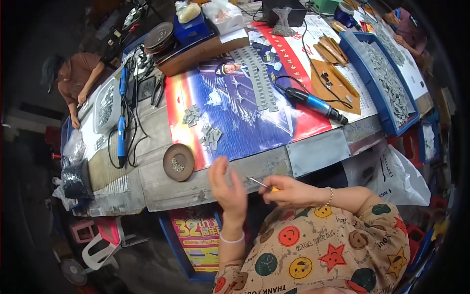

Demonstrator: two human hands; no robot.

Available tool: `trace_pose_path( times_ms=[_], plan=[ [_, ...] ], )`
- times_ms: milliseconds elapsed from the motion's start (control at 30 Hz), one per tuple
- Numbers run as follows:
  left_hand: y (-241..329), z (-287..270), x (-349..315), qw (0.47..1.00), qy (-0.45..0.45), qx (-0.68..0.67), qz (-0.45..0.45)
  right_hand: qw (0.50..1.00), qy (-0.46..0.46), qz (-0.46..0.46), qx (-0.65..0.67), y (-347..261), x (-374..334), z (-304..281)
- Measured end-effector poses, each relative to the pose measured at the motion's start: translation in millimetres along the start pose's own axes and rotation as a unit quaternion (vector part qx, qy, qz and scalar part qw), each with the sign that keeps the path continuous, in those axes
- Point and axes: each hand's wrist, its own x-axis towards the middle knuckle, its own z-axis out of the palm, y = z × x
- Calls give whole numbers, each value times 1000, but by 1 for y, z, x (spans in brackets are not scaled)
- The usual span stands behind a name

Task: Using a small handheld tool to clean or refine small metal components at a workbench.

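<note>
My right hand (289,192) grips a small screwdriver (259,183) with a yellow handle, its metal tip pointing left toward my left hand (227,188). My left hand is raised at the near table edge, fingers curled around a small clear part that is hard to make out. Just beyond both hands, loose small grey metal pieces (209,137) lie on a colourful poster (235,112) that covers the table. A round brown dish (178,162) with a few tiny parts sits left of my left hand.
A blue electric screwdriver (313,104) with a black cable lies on the poster. A blue tray (387,78) full of grey parts stands at the right. Rows of grey parts (258,78) lie mid-table. Another person (73,78) works at the far left, another one (406,29) at the far right.
</note>
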Motion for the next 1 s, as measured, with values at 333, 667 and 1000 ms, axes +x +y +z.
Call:
trace_pose_path(
  times_ms=[333,667,1000],
  plan=[
    [-79,21,52,976,-59,200,-66,998,44,-33,-8,5,-21,-45],
    [-90,20,53,969,-131,171,-124,990,13,-80,-116,10,-10,-51],
    [-37,0,16,932,-101,-222,-267,915,107,-145,-362,3,-15,-34]
  ],
)
